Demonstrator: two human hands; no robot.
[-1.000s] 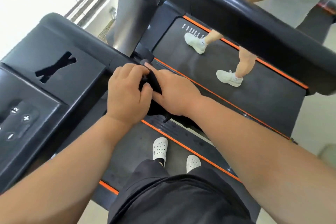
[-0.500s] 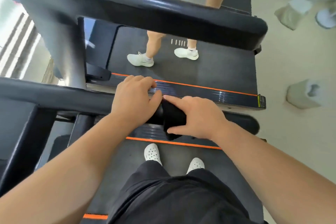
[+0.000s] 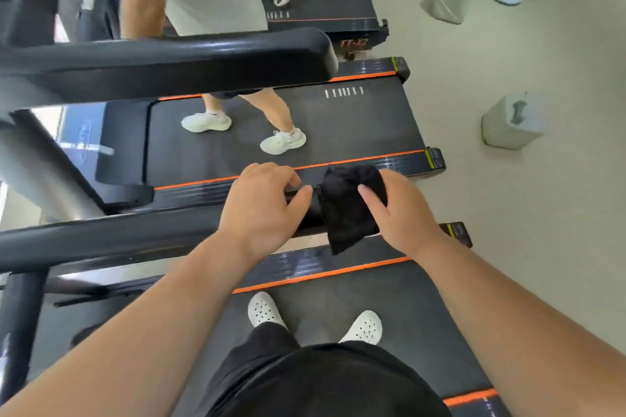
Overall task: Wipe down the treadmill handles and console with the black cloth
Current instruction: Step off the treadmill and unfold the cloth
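Left hand curled round the handle, right hand clasping the black cloth over the handle's end at the left hand's 3 o'clock: wiping past the tip could drop the cloth onto the belt

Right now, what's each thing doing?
Handle, held near its end.
Cloth, wrapped over the handle's end, one corner hanging down.
Left hand, grips the bare handle beside the cloth.
Right hand, holds the cloth round the handle.
Next treadmill, someone in white shoes on its belt.
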